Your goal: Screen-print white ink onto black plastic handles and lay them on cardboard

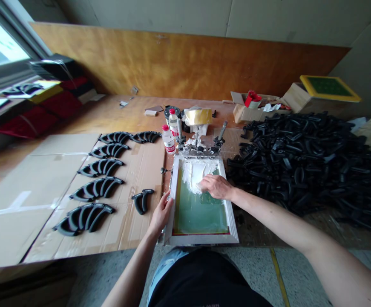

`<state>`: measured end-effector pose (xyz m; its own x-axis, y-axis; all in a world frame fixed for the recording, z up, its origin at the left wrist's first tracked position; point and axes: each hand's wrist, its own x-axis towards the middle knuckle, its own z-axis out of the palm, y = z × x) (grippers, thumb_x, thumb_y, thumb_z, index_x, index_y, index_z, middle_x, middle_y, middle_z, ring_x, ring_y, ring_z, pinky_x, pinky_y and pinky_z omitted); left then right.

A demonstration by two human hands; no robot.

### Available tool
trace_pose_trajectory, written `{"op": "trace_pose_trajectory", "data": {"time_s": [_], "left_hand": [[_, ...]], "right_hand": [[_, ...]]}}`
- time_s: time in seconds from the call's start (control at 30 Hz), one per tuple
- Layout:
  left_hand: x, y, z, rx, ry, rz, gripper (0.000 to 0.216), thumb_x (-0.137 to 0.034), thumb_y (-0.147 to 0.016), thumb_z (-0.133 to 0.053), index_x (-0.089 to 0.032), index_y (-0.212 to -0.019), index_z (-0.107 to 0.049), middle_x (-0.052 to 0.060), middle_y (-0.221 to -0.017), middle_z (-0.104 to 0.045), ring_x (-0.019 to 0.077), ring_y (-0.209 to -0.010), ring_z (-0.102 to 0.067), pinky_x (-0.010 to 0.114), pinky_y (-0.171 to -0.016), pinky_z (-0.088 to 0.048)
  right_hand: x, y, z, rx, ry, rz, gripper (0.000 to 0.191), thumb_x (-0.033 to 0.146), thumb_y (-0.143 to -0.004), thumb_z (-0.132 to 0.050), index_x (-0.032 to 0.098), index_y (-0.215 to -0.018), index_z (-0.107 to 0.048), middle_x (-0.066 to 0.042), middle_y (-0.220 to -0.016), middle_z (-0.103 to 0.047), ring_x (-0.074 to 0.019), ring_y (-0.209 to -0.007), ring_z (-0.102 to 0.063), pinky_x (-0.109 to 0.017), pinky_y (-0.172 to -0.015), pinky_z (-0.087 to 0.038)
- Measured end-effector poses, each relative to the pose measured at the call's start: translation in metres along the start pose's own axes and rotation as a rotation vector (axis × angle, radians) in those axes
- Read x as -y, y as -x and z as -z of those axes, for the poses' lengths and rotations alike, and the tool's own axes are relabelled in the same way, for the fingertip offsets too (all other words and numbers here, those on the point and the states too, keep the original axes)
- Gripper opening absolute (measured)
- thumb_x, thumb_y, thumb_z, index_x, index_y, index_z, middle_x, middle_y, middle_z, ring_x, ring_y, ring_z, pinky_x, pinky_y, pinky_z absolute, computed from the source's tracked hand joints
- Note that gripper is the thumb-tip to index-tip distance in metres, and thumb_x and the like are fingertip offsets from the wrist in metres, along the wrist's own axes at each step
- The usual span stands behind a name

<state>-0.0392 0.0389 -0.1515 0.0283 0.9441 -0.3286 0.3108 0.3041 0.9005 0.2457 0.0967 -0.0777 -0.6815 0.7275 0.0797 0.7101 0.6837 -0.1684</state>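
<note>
A screen printing frame (233,221) with green mesh lies in front of me, its far end at a metal clamp (201,150). White ink (192,175) is smeared thickly over the far half of the mesh. My left hand (162,214) grips the frame's left side, its fingers partly hidden at the edge. Above the mesh, my right hand (216,186) is closed beside the ink, fingertips pressed together; whatever they hold is covered by ink and fingers. Left of the frame, a pair of curved black plastic parts (142,200) rests on cardboard.
Rows of curved black parts (86,219) lie on the cardboard sheet (44,170) at left. A large heap of black parts (297,166) covers the right side. Two red-capped bottles (168,140) and a tape roll (198,116) stand behind the frame. An open carton (252,113) sits at the back.
</note>
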Motion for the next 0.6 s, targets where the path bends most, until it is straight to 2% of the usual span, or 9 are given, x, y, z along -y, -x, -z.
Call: {"op": "trace_pose_trajectory", "data": {"time_s": [0.07, 0.13, 0.2, 0.27, 0.37, 0.43, 0.47, 0.53, 0.6], "left_hand": [[-0.003, 0.002, 0.000, -0.002, 0.022, 0.002, 0.069, -0.058, -0.084, -0.053, -0.019, -0.140, -0.049, 0.009, -0.117, -0.069, 0.0243, -0.106, -0.064, 0.033, -0.090, -0.049], [-0.009, 0.005, 0.001, 0.008, 0.047, 0.016, 0.071, -0.058, -0.083, -0.054, -0.018, -0.141, -0.048, 0.009, -0.109, -0.071, 0.0230, -0.095, -0.066, 0.031, -0.080, -0.051], [-0.016, 0.009, 0.002, 0.020, 0.072, 0.038, 0.072, -0.057, -0.082, -0.055, -0.018, -0.142, -0.046, 0.007, -0.098, -0.071, 0.0204, -0.082, -0.066, 0.028, -0.069, -0.050], [-0.022, 0.012, 0.002, 0.020, 0.086, 0.053, 0.072, -0.057, -0.081, -0.057, -0.019, -0.142, -0.046, 0.005, -0.089, -0.071, 0.0180, -0.072, -0.064, 0.026, -0.062, -0.048], [-0.030, 0.014, 0.002, 0.003, 0.092, 0.066, 0.072, -0.056, -0.079, -0.059, -0.018, -0.140, -0.049, 0.003, -0.082, -0.069, 0.0164, -0.065, -0.062, 0.025, -0.057, -0.046], [-0.036, 0.016, 0.004, 0.006, 0.118, 0.077, 0.074, -0.055, -0.077, -0.061, -0.017, -0.140, -0.049, 0.003, -0.079, -0.069, 0.0167, -0.064, -0.061, 0.025, -0.056, -0.046], [-0.040, 0.017, 0.005, 0.013, 0.134, 0.079, 0.076, -0.055, -0.077, -0.062, -0.016, -0.140, -0.048, 0.003, -0.078, -0.069, 0.0172, -0.065, -0.062, 0.025, -0.057, -0.047], [-0.053, 0.021, 0.011, 0.018, 0.160, 0.051, 0.076, -0.056, -0.075, -0.064, -0.018, -0.140, -0.049, 0.004, -0.083, -0.070, 0.0184, -0.072, -0.064, 0.026, -0.062, -0.050], [-0.070, 0.025, 0.020, -0.003, 0.164, -0.008, 0.067, -0.058, -0.076, -0.063, -0.019, -0.131, -0.058, 0.005, -0.097, -0.071, 0.0199, -0.084, -0.064, 0.027, -0.069, -0.051]], "right_hand": [[0.001, 0.002, 0.006, 0.005, -0.047, 0.064, 0.010, 0.009, -0.081, -0.057, 0.018, -0.084, -0.062, -0.005, -0.085, -0.064, -0.0185, -0.083, -0.057, -0.027, -0.073, -0.041], [0.000, -0.002, 0.004, -0.059, -0.048, 0.019, 0.009, 0.010, -0.082, -0.058, 0.018, -0.082, -0.062, -0.004, -0.083, -0.063, -0.0187, -0.083, -0.056, -0.028, -0.072, -0.042], [0.001, -0.003, -0.006, -0.159, -0.012, -0.029, 0.012, 0.008, -0.084, -0.055, 0.017, -0.085, -0.063, -0.006, -0.085, -0.063, -0.0205, -0.089, -0.055, -0.029, -0.074, -0.043], [0.005, 0.001, -0.019, -0.233, 0.006, -0.003, 0.016, 0.006, -0.085, -0.052, 0.015, -0.090, -0.064, -0.009, -0.090, -0.064, -0.0223, -0.096, -0.055, -0.031, -0.078, -0.044], [0.008, 0.006, -0.026, -0.254, -0.059, 0.051, 0.014, 0.010, -0.087, -0.055, 0.016, -0.093, -0.066, -0.008, -0.091, -0.065, -0.0218, -0.094, -0.057, -0.032, -0.081, -0.046], [0.002, -0.002, -0.018, -0.266, -0.111, -0.028, 0.011, 0.018, -0.088, -0.061, 0.018, -0.097, -0.067, -0.006, -0.090, -0.067, -0.0204, -0.090, -0.059, -0.031, -0.081, -0.047], [-0.003, -0.010, -0.010, -0.277, -0.127, -0.092, 0.017, 0.022, -0.087, -0.064, 0.020, -0.104, -0.066, -0.005, -0.093, -0.068, -0.0200, -0.090, -0.060, -0.031, -0.081, -0.047], [-0.019, -0.030, 0.007, -0.305, -0.128, -0.242, 0.040, 0.025, -0.084, -0.069, 0.025, -0.123, -0.061, -0.004, -0.101, -0.069, -0.0201, -0.091, -0.062, -0.030, -0.081, -0.048], [-0.040, -0.043, 0.024, -0.341, -0.107, -0.378, 0.057, 0.024, -0.083, -0.070, 0.030, -0.137, -0.051, -0.003, -0.107, -0.069, -0.0208, -0.092, -0.063, -0.031, -0.081, -0.048]]}}
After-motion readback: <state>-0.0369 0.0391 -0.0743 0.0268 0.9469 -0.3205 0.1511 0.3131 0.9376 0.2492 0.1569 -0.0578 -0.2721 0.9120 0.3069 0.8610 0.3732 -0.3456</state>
